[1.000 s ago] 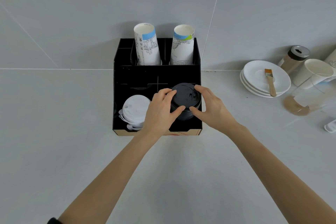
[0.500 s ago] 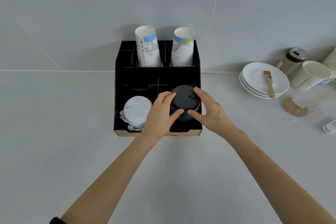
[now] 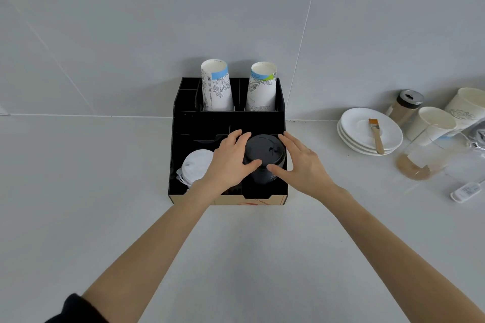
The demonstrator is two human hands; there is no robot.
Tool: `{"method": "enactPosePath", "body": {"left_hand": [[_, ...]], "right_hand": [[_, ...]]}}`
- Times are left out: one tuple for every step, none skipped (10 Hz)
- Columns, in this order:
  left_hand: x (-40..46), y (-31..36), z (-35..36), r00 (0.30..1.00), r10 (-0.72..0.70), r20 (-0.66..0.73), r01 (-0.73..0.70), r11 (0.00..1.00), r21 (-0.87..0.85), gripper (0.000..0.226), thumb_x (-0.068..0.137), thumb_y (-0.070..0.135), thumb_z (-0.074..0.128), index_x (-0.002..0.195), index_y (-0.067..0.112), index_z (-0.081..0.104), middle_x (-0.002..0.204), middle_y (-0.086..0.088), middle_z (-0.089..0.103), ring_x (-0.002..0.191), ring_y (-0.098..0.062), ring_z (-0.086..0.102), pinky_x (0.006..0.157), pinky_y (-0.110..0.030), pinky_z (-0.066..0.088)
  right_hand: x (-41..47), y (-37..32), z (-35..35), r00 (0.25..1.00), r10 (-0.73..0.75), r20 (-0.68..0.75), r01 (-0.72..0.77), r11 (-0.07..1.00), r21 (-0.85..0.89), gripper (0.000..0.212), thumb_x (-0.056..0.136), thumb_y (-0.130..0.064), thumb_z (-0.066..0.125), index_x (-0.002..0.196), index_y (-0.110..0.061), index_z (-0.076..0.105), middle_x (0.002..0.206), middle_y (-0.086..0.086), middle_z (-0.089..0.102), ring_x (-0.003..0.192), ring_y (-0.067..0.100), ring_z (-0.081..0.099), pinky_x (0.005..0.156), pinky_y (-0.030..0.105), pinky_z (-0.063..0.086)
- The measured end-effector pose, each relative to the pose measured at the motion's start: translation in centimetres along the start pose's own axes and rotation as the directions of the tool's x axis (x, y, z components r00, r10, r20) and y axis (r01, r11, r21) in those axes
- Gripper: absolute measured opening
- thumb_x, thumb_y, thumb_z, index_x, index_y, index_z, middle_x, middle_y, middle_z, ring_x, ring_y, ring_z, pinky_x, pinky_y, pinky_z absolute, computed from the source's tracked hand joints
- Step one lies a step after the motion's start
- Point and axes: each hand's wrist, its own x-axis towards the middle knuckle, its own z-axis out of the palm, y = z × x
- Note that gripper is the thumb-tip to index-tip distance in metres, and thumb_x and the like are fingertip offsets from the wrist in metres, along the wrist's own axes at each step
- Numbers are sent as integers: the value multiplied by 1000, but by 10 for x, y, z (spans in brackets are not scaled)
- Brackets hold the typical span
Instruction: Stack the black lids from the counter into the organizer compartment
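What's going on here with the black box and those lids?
A person is putting a stack of black lids into the front right compartment of a black organizer on the counter. Both hands cup the stack, the left hand on its left side and the right hand on its right, thumbs in front. The stack sits partly down in the compartment, its top above the rim. White lids fill the front left compartment, and two paper cups stand at the back.
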Motion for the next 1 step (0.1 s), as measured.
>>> {"method": "enactPosePath", "body": {"left_hand": [[1,1,-21,999,-39,16,35,982,187,81,80,45,56,139,16,8,153,-13,7,140,-31,4,112,-52,13]], "right_hand": [[6,-8,-16,999,35,21,-31,986,-162,71,82,-47,53,138,-21,19,153,7,15,140,24,11,114,45,9]]}}
